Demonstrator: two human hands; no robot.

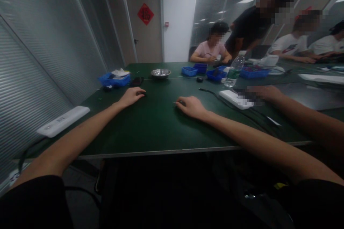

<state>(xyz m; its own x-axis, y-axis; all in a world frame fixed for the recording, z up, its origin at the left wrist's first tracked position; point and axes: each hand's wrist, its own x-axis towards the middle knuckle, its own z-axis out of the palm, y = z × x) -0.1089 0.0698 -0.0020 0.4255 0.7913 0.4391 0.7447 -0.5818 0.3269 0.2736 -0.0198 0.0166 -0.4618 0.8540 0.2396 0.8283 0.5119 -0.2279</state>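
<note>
My left hand [132,96] rests on the green table [150,128], its fingers curved with a gap between thumb and forefinger; nothing shows in it. Nearer the middle, my right hand [191,106] is closed in a pinch, and a thin, light, needle-like item [174,102] sticks out to the left from its fingertips. What the item is cannot be made out. A shiny metal bowl [160,74] sits beyond and between both hands. A dark flat object [137,81] lies just behind my left hand.
A blue basket [114,79] stands at the back left, a white power strip [63,121] at the left edge. To the right are a water bottle [235,69], a white box-like device [235,99], cables, blue trays [189,71] and another person's hand [264,93]. People sit beyond.
</note>
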